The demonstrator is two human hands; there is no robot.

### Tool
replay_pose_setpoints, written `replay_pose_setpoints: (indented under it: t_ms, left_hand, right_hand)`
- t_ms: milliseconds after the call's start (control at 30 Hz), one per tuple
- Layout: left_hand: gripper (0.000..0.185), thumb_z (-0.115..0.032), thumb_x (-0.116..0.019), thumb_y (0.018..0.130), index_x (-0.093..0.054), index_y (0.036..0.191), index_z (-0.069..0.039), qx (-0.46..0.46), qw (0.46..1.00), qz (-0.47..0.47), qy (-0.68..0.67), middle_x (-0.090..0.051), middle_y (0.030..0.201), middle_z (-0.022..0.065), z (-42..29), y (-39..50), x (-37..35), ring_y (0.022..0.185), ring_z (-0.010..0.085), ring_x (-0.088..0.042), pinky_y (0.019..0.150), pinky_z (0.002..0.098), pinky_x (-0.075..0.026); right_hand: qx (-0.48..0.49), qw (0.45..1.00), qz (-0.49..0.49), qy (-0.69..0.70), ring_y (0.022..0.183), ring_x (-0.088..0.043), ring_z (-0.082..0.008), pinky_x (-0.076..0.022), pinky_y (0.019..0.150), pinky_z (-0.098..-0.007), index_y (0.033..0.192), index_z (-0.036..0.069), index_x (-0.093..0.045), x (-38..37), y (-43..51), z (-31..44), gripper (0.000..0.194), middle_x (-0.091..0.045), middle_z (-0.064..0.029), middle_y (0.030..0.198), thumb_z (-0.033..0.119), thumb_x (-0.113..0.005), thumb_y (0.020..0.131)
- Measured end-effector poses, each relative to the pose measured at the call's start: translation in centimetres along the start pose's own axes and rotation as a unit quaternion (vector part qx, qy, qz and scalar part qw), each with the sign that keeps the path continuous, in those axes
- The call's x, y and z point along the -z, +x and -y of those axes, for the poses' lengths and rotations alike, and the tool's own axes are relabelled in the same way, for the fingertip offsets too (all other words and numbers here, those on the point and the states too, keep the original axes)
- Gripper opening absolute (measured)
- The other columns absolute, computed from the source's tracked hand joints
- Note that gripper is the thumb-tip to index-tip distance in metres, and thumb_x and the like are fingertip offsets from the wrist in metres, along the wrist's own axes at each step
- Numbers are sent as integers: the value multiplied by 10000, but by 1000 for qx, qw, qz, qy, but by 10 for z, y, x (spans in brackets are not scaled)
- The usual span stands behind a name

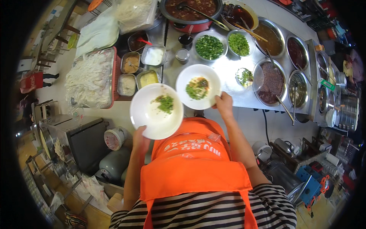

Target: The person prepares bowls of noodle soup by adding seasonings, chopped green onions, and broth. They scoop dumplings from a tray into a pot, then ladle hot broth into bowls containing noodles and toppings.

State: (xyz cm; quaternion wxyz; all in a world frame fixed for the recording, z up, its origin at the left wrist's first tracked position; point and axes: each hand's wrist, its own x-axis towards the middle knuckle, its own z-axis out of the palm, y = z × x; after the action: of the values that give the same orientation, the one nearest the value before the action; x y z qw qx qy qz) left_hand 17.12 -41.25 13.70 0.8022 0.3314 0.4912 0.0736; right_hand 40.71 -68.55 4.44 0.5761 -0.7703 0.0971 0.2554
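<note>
My left hand [140, 136] grips the near rim of a white bowl [143, 114] with chopped green herbs inside. In my right hand [224, 103] is a second white bowl [183, 75], which holds chopped greens and reddish and dark seasonings. The two bowls are side by side, the right one farther from me; whether their rims touch I cannot tell. Beyond them, a tub of dark green chopped scallions [209, 47] and a tub of lighter chopped greens [239, 44] stand on the steel counter [174, 37]. A clear bowl [258, 77] with greens and seasonings stands right of my bowls.
Small seasoning containers [127, 85] are beyond the left bowl. A tray of pale noodles [88, 77] lies at the left. Round sauce pots [270, 83] with ladles line the right, and a large red pot [190, 25] stands at the back. A gas cylinder [114, 163] is low at the left.
</note>
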Motion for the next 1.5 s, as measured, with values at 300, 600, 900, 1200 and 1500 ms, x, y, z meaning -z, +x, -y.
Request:
replay_pose_setpoints:
  t_ms: [300,600,900,1200,1500]
  left_hand:
    - [514,-89,-495,835,-379,1313,58,77,991,89,71,-505,1278,178,26,59,-41,1132,294,-545,958,425,-463]
    - [461,-72,-511,862,-414,1309,-10,46,991,113,51,-533,1245,148,48,91,-90,1100,280,-557,893,425,-499]
    - [367,-52,-420,933,-395,1299,-42,4,994,9,111,-475,1280,142,37,111,-99,1139,289,-519,918,478,-490]
    - [391,-208,-541,912,-437,1209,24,68,980,81,168,-497,1199,161,19,81,-66,1055,331,-553,871,475,-518]
    - [422,-301,-502,948,-494,1259,-15,116,728,396,548,-519,1273,143,39,40,-39,1180,252,-490,988,358,-382]
  right_hand:
    - [-49,994,-94,12,485,-608,-182,-508,409,-273,958,-104,-587,67,-44,-22,215,-628,-133,723,38,-491,828]
    - [-29,990,-138,-1,466,-598,-178,-500,410,-284,946,-92,-580,70,-62,-31,184,-620,-133,700,37,-501,841]
    - [25,985,-159,-57,443,-585,-208,-460,435,-336,899,-65,-574,69,-40,-38,214,-587,-146,595,141,-531,859]
    - [93,922,-356,-121,684,-642,-206,-509,639,-301,1116,-47,-597,92,-2,-30,348,-670,-151,812,224,-565,901]
    - [183,898,-397,-52,840,-587,-413,-466,713,-478,931,-15,-580,29,-102,-20,253,-605,-241,889,226,-587,853]
